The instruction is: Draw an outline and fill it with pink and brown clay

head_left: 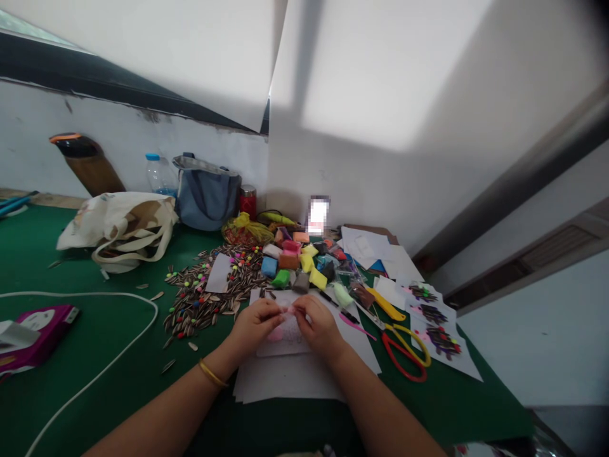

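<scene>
My left hand and my right hand meet over a white sheet of paper on the green table. Both pinch a small pink piece of clay between the fingertips. A gold bangle circles my left wrist. Another pink lump lies on the paper under my left hand. Just beyond my hands are several coloured clay blocks.
A pile of sunflower seeds with small coloured beads lies to the left. Red and yellow scissors and seed pictures on paper lie to the right. Bags, a bottle and a white cable occupy the left side.
</scene>
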Demonstrator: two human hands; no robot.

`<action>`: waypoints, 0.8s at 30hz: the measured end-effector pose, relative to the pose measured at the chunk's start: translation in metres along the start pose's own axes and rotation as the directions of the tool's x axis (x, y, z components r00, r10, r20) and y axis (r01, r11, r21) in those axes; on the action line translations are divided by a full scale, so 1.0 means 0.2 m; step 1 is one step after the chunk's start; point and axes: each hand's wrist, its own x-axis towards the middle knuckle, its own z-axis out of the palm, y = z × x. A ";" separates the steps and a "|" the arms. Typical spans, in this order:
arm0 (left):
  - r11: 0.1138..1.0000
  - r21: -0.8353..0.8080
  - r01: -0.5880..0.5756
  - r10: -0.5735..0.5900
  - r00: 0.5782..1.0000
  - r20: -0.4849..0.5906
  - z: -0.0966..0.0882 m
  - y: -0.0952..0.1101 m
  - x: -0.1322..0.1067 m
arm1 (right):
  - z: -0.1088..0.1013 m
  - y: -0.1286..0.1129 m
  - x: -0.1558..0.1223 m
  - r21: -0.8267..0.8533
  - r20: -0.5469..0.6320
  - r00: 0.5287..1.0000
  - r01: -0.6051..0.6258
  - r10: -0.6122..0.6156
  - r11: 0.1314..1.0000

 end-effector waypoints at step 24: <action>0.990 0.127 0.054 -0.041 0.994 -0.104 0.02 0.00 -0.02 | 0.00 -0.03 0.02 0.047 0.084 0.996 0.038 -0.042 0.998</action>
